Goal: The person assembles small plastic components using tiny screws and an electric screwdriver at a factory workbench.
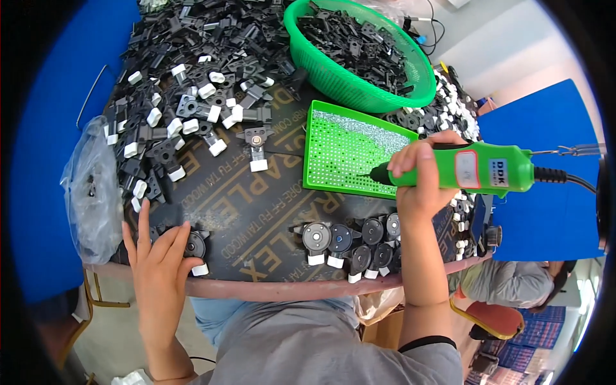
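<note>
My right hand (420, 170) is wrapped round a green electric screwdriver (449, 168), which lies nearly level. Its dark tip points left over a green perforated tray (309, 151) with small silvery screws (366, 136) heaped along its far side. At the near left edge of the table, my left hand (157, 256) has its fingers spread. Its index finger and thumb lie against a round black part with a white tip (196, 245); more black pieces show partly behind its fingers. A single black bracket with a white tip (256, 142) lies left of the tray.
Several round black assemblies (316, 237) stand grouped near the front edge. Black and white parts (192, 83) pile up at far left, beside a clear plastic bag (93, 192). A green basket (359, 96) of black pieces stands behind the tray. Another person (513, 282) sits at right.
</note>
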The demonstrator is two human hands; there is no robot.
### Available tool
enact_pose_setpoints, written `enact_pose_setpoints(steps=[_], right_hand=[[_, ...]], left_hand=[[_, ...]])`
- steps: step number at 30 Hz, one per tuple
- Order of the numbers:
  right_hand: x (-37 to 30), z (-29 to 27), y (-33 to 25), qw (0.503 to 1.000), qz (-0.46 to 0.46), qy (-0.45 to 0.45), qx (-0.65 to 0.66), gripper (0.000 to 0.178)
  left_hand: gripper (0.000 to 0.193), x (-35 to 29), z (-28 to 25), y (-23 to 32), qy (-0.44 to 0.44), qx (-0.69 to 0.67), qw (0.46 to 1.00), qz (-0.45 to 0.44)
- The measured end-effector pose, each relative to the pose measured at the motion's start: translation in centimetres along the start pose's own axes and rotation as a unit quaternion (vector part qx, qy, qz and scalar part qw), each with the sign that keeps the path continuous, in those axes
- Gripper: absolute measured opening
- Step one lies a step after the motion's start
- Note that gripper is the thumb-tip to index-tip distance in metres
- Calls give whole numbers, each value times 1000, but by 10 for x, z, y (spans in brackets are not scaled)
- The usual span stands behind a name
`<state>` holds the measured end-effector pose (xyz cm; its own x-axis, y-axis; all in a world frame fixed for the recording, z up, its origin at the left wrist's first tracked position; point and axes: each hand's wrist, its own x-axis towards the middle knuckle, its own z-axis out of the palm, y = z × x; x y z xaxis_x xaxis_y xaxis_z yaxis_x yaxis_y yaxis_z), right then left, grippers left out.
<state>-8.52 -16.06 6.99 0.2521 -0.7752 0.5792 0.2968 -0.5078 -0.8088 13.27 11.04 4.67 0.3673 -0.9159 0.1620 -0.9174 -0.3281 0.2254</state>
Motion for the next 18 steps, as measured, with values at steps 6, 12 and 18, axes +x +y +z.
enact_pose_setpoints(steps=[6, 12, 18], right_hand=[[2, -1, 15, 1000, 1, -10, -18, 23], [2, 1, 15, 1000, 14, -5, -20, 25], [-7, 12, -37, 999, 1, -9, 31, 26]], left_hand=[[51, 17, 18, 22, 0, -46, 998, 33], [60, 32, 50, 72, -38, -197, 973, 115], [49, 34, 68, 89, -29, -262, 957, 123]])
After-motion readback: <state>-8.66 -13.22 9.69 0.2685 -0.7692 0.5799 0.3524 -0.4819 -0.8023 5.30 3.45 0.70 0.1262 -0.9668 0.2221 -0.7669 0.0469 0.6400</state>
